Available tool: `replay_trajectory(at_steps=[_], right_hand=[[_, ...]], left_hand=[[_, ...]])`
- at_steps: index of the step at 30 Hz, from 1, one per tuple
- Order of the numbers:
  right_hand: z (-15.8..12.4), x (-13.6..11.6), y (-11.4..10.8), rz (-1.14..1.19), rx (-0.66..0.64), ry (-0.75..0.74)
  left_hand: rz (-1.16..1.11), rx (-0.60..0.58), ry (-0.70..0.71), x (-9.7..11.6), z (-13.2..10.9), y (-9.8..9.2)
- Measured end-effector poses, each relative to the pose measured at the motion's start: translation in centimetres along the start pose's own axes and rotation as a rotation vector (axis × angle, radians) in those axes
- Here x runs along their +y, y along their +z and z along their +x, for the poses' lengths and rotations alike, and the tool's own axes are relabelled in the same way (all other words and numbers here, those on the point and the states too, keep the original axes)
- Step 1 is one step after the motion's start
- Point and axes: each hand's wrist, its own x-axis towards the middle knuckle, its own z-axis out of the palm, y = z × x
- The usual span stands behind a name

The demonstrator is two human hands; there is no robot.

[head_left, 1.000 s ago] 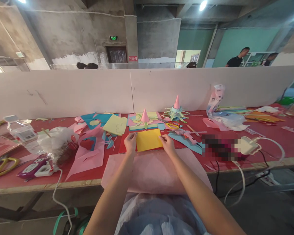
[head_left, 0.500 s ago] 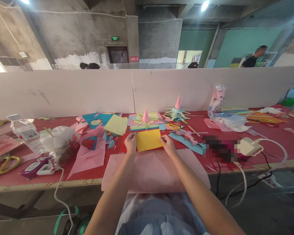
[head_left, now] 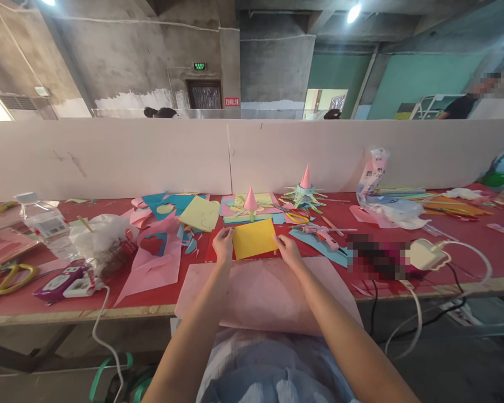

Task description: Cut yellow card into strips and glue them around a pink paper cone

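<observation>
A yellow paper sheet (head_left: 254, 238) lies on the red table (head_left: 33, 305) straight ahead of me. My left hand (head_left: 223, 244) pinches its left edge. On the other side, my right hand (head_left: 287, 250) pinches the right edge. Both hands rest just beyond a large pink paper sheet (head_left: 264, 294) that hangs over the table's front edge. Behind the yellow sheet stands a pink paper cone (head_left: 250, 199) on a stack of coloured sheets.
A pink glue gun (head_left: 321, 232) and yellow scissors (head_left: 297, 215) lie to the right, a second cone (head_left: 305, 178) behind them. Pink and blue paper scraps (head_left: 157, 246), a plastic bag (head_left: 98, 235) and a bottle (head_left: 46, 224) fill the left. A white partition (head_left: 151, 154) backs the table.
The yellow sheet has tilted slightly, its right edge a little lower; both hands keep their pinch. The view has drifted a little.
</observation>
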Motion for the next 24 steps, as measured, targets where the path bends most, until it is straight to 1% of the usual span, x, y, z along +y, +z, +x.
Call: replay_trajectory(at_steps=[5, 8, 11, 13, 15, 17, 20, 22, 24], right_hand=[[-0.1, -0.1, 0.0, -0.071, 0.075, -0.02], [0.0, 0.0, 0.1, -0.064, 0.088, -0.02], [-0.1, -0.2, 0.1, -0.004, 0.042, -0.039], [-0.2, -0.5, 0.1, 0.028, -0.002, -0.071], [-0.4, -0.8, 0.1, 0.035, -0.014, -0.106], [-0.6, -1.2, 0.1, 0.042, 0.015, -0.111], [-0.8, -1.7, -0.1, 0.08, 0.074, -0.053], [-0.7, -1.9, -0.1, 0.129, 0.113, -0.018], [-0.5, -1.7, -0.2, 0.202, 0.163, 0.009]], left_hand=[[-0.02, 0.0, -0.023, -0.1, 0.0, 0.1], [-0.029, 0.004, -0.031, 0.0, 0.0, 0.0], [-0.016, 0.007, -0.019, 0.0, 0.2, -0.2], [0.0, 0.032, -0.026, 0.0, 0.3, -0.3], [0.018, 0.058, -0.039, 0.0, 0.3, -0.4], [0.03, 0.067, -0.04, -0.1, 0.4, -0.3], [0.038, 0.058, -0.027, -0.4, 0.3, -0.2], [0.019, 0.028, -0.016, -0.5, 0.2, 0.0], [-0.032, -0.031, -0.021, -0.3, 0.0, 0.2]])
